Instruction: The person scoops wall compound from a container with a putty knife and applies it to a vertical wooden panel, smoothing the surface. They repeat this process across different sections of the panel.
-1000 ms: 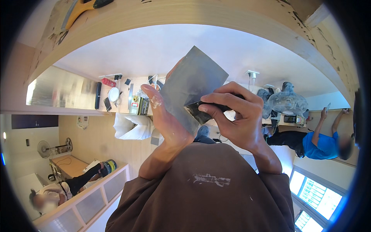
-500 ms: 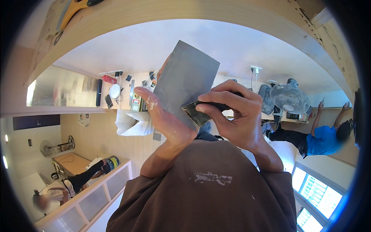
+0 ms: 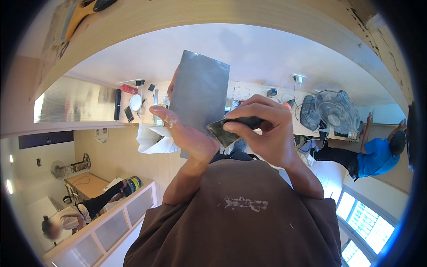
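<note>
Plate [image 3: 199, 91], one: grey, flat, rectangular, raised in the left hand and tilted slightly clockwise; it serves as clock centre below.

Left hand [image 3: 193, 140], at 6 o'clock: palm at the plate's lower end, fingers mostly hidden behind it, thumb spread off the left edge (whitish smears on the skin); grip holding the plate.

Slab [image 3: 218, 133], dark, thin, at 5 o'clock: overlaps the plate's lower right corner in view; contact cannot be told.

Right hand [image 3: 269, 122], at 4 o'clock: grip narrow, slab pinched between thumb and fingers.

Shirt [image 3: 240, 231], brown, white-smeared, towards 6 o'clock.

Surface [image 3: 147, 115], wooden, behind the hands: bears a white dish [image 3: 135, 103] and red bottle [image 3: 129, 89] at 9 o'clock, a fan [image 3: 336, 111] at 3.

Bag [image 3: 155, 141], white, between 7 and 8 o'clock.

Co-worker [image 3: 378, 155], blue top, near 4 o'clock.
</note>
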{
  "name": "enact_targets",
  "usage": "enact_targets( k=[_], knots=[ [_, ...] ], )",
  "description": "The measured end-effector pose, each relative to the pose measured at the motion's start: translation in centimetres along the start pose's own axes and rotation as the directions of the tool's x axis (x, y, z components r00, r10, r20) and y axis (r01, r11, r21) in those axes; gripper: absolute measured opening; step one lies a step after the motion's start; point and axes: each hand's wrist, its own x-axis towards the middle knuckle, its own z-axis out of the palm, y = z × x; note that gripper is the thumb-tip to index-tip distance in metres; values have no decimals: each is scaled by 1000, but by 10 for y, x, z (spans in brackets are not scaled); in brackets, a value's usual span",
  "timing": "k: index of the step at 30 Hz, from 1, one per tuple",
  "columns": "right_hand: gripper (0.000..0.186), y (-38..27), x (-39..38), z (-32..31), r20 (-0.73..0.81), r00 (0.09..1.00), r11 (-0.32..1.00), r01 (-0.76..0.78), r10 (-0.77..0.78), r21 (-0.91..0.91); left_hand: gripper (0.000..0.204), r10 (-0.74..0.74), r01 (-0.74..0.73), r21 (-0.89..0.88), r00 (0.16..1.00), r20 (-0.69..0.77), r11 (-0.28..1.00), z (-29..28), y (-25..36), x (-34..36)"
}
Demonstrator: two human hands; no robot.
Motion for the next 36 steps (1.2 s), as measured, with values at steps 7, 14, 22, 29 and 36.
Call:
enact_targets(
  k=[7, 14, 22, 29, 36],
  knots=[
    [28, 8, 0, -19, -244, 970, 976, 43, 11, 213, 52, -149, 133, 81, 958, 247, 988, -41, 26, 16],
    [30, 29, -3, -2, -286, 958, 914, 121, -6, 387, 48, -101, 96, 68, 992, 70, 993, -63, 45, 12],
    [32, 24, 9, 27, -112, 958, 772, -140, 264, 620, 43, -147, 152, -84, 987, 57, 985, -141, 53, 11],
    [29, 7, 8, 47, 50, 993, 749, -111, 104, 653, 31, -26, 15, 76, 989, 144, 997, -136, 58, -21],
    [35, -3, 0, 58, 124, 991, 861, -16, -55, 508, 33, 62, -62, -4, 995, 77, 998, -111, 51, -33]
  ],
)
